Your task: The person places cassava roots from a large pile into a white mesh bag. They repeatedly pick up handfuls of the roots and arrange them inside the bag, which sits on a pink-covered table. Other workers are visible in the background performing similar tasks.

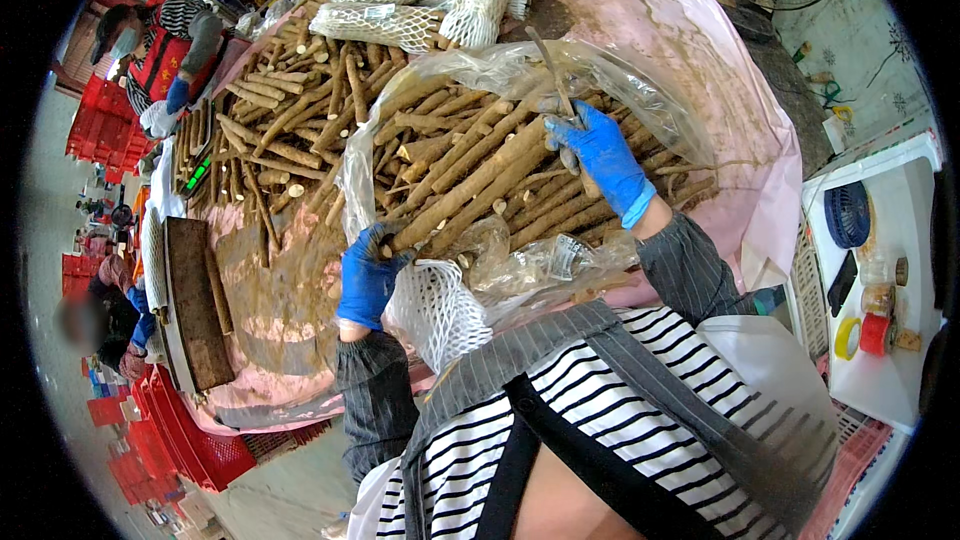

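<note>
My left hand (371,277), in a blue glove, grips the near end of a long brown yam root (472,184). The root slants up and away to the right, its far end close to my right hand (600,157), which is also gloved in blue. A knife (550,64) with a narrow, dirty blade is in my right fist, blade upward and wooden handle below. Beneath both hands lies a pile of similar roots (555,202) in a large clear plastic bag (358,180). A white foam net sleeve (442,307) lies beside my left wrist.
More roots (300,112) cover the pink-sheeted table (720,90) to the left. Net-wrapped bundles (382,22) lie at the back. A wooden trough (196,300) and a scale display (198,174) stand left. Co-workers work beyond. Tape rolls (874,334) sit in a white tray (862,390).
</note>
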